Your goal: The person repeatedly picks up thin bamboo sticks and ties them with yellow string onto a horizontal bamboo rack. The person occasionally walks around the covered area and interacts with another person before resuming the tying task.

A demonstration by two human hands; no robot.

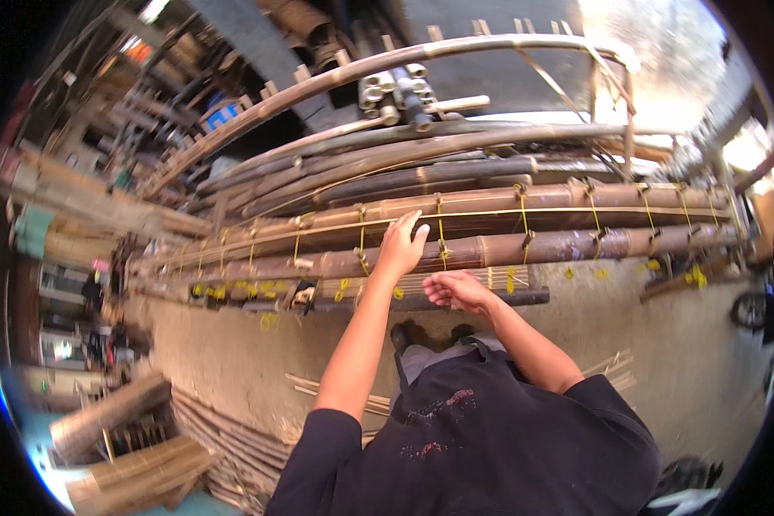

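Two long bamboo poles run side by side across the view, a far pole (482, 196) and a near pole (464, 251). Yellow cords (525, 211) span between them at intervals, tied around pegs. A thin bamboo strip (568, 210) stretches lengthwise along the far pole. My left hand (402, 247) reaches over the near pole, fingers stretched toward the strip and thumb apart; whether it touches the strip I cannot tell. Just on my side of the near pole, my right hand (457, 291) hovers with fingers loosely curled and nothing visible in them.
Beyond the poles stand a curved bamboo rail with pegs (378, 64), stacked long poles (387, 159) and a bundle of cut tubes (396, 90). Below the near pole lies a slatted bamboo panel (482, 279). Bamboo lengths (232, 439) are piled at lower left; thin sticks (340, 391) lie on the floor.
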